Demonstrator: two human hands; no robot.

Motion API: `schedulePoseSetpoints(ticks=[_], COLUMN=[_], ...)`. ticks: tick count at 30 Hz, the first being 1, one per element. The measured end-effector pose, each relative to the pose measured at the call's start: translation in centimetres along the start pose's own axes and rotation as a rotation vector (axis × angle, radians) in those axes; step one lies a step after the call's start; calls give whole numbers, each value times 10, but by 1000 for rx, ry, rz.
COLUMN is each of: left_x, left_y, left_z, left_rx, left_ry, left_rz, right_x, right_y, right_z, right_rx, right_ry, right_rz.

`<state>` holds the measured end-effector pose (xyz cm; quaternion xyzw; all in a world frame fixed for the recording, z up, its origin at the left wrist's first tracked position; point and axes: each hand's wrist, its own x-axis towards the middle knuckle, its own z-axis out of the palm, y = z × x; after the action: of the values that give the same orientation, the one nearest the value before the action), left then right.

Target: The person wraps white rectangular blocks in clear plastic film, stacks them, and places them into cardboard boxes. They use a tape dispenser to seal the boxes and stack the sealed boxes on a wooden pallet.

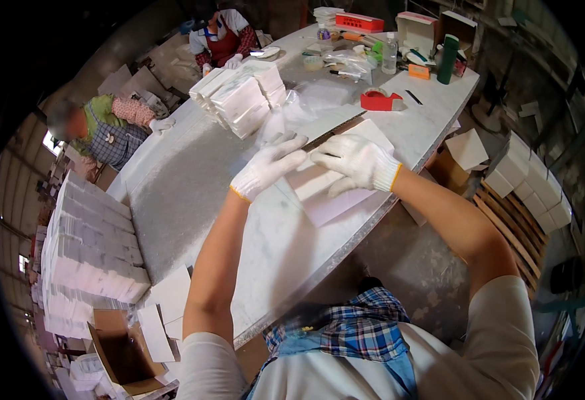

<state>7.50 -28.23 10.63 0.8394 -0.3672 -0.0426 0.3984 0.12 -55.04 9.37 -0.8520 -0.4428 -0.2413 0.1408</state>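
- White box — on the pale table, close to the table's near edge, under gloved hands.
- Left hand: at the box's left side, fingers mostly extended; cannot tell whether pinching its edge.
- Right hand: palm down across the box, fingers extended, loosely spread.
- Beyond the box: red tape dispenser, dark pen beside it.
- Farther left: clear plastic — next to stacked white blocks.
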Motion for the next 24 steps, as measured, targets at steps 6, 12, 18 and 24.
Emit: schedulePoseSetpoints(ticks=[6,12,18,24], left_x=[8,4,20,52], left_y=[21,24,24,-2], left_z=[11,14,17,45], left_rx=[159,345,342,656], left_ry=[68,102,13,257], left_rz=[21,126,7,31], right_x=[-2,-1,2,1], right_y=[-4,-9,-6,1], right_z=[4,-5,-10,0], right_rx=[-32,-227,-40,-84], right_ry=[35,-12,-227,-107], right_rz=[66,131,256,219])
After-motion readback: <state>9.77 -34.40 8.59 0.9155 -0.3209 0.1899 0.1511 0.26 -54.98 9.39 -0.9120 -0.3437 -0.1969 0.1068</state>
